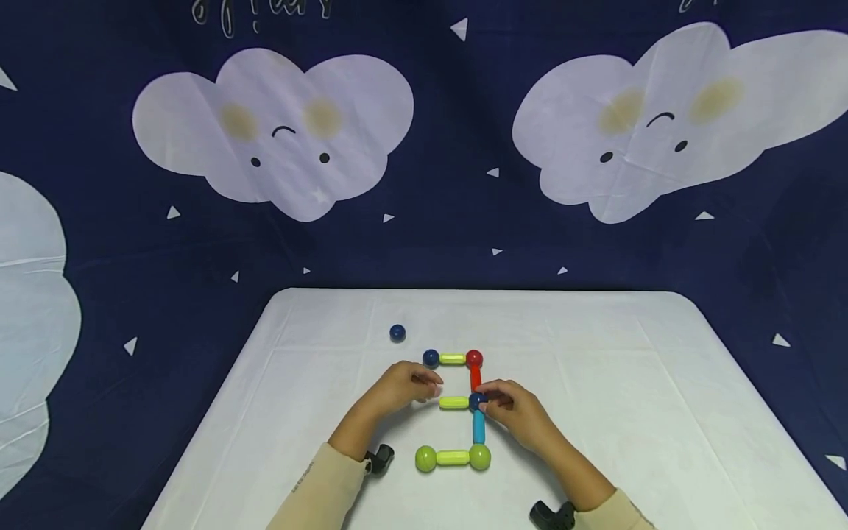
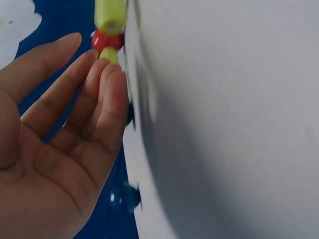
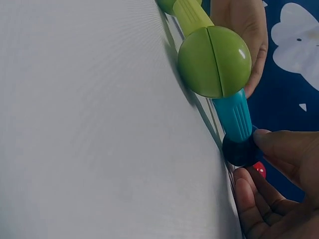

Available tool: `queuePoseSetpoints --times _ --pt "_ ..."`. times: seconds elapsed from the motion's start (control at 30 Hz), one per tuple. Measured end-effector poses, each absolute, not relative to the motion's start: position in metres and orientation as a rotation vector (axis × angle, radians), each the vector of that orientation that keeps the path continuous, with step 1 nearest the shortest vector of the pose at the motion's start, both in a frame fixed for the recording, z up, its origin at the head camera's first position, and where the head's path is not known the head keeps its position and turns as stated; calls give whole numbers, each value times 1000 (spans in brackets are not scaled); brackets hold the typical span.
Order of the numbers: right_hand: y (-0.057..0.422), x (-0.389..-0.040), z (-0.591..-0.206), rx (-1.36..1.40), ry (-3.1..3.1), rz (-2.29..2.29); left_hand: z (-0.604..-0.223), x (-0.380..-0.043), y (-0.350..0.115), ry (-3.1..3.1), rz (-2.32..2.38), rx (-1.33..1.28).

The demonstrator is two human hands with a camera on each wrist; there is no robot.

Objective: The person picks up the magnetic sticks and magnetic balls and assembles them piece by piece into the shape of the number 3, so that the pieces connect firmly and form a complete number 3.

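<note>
A flat figure of joined balls and rods lies on the white table [image 1: 596, 383]. My right hand [image 1: 520, 414] pinches the dark blue ball [image 1: 475, 401] at its middle joint between thumb and fingers. From that ball run a red rod [image 1: 475, 377], a light blue rod [image 1: 479, 427] and a yellow-green rod [image 1: 453, 403] with a bare left end. Beside this bare end, my left hand [image 1: 400, 386] holds nothing, its fingers [image 2: 109, 104] fairly straight and the thumb apart.
The figure's far arm has a red ball [image 1: 474, 358], a yellow-green rod [image 1: 453, 359] and a dark blue ball [image 1: 430, 358]. Its near arm joins two green balls [image 1: 426, 458] by a rod [image 1: 453, 458]. One loose dark blue ball [image 1: 397, 333] lies at the far left.
</note>
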State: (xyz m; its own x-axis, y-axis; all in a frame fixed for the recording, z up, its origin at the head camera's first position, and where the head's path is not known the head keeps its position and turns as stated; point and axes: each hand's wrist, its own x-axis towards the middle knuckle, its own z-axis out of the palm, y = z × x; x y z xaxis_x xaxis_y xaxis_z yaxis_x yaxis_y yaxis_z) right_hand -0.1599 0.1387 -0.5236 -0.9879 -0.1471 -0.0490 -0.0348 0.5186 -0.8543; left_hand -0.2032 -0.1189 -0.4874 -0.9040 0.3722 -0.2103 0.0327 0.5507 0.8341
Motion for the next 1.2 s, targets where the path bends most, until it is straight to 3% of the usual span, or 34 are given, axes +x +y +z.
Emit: queuePoseSetpoints --times 0.47,1.2 --pt "139 -159 -523 -180 2631 -1486 -481 -240 -159 2753 1529 -210" --pt "141 -160 -528 -192 2633 -1485 -491 -279 -155 2786 1289 -115"
